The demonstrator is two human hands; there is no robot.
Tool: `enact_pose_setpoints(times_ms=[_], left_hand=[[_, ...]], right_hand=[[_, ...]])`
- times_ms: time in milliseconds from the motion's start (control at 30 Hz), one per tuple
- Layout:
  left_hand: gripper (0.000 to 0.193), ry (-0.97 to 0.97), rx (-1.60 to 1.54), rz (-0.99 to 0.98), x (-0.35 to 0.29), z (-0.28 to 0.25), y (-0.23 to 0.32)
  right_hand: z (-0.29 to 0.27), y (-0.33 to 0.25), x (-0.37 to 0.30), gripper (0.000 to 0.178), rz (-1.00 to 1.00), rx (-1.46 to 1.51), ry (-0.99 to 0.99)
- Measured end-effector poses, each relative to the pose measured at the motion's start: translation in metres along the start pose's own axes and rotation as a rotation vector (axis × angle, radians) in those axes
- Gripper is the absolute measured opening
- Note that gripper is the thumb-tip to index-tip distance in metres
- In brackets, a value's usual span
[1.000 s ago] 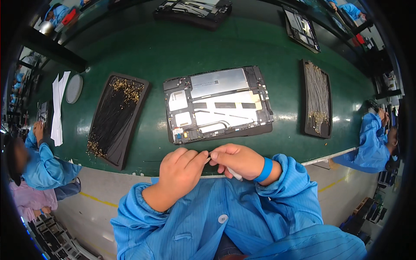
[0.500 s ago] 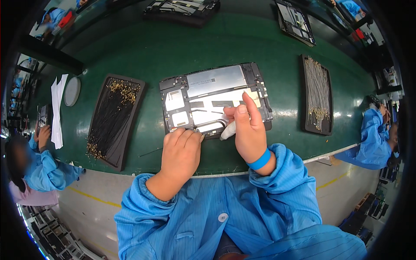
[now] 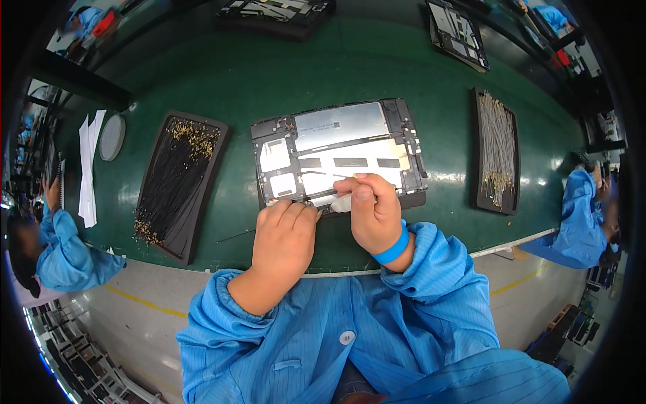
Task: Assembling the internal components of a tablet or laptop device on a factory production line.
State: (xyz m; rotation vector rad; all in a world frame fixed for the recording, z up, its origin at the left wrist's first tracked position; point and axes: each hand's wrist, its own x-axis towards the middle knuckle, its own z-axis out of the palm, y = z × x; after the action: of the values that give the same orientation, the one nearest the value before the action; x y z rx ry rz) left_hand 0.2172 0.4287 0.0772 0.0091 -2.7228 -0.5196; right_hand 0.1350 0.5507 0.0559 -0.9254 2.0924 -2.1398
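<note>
**Opened tablet-like device being worked on at the near edge, both hands in**

So the opened flat device (image 3: 343, 128) is laid on a dark slab (image 3: 415, 200) mid-bench (image 3: 323, 74), its silver and white innards exposed. The left hand (image 3: 286, 232) is curled over its near edge, fingers bunched, and a thin black cable (image 3: 235, 237) is seen trailing out to the left from under it; whether that cable is actually gripped can't be told. The right hand (image 3: 377, 222) is held just beside, partly closed over the same edge, with a white finger cover (image 3: 342, 203) worn on one finger. Whether anything is pinched there is hidden. Gold-ended black cables (image 3: 175, 182) are piled in a tray (image 3: 202, 203) on the left, grey cables (image 3: 496, 135) in another on the right.
</note>
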Motion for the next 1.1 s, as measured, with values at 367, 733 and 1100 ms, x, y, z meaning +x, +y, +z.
enact_pose_setpoints(times_ms=[367,733,1100], left_hand=[[0.014,-0.028,0.011,-0.012,-0.003,-0.004,0.001],[0.022,-0.189,-0.799,-0.936,-0.038,-0.024,0.011],[0.039,-0.081,-1.299,-1.285,-0.045,-0.041,0.007]], right_hand=[[0.006,-0.035,0.03,0.014,-0.149,-0.425,-0.477],[0.008,-0.015,0.027,0.031,0.371,-0.037,-0.111],[0.014,-0.023,0.021,0.042,0.656,0.153,-0.004]])
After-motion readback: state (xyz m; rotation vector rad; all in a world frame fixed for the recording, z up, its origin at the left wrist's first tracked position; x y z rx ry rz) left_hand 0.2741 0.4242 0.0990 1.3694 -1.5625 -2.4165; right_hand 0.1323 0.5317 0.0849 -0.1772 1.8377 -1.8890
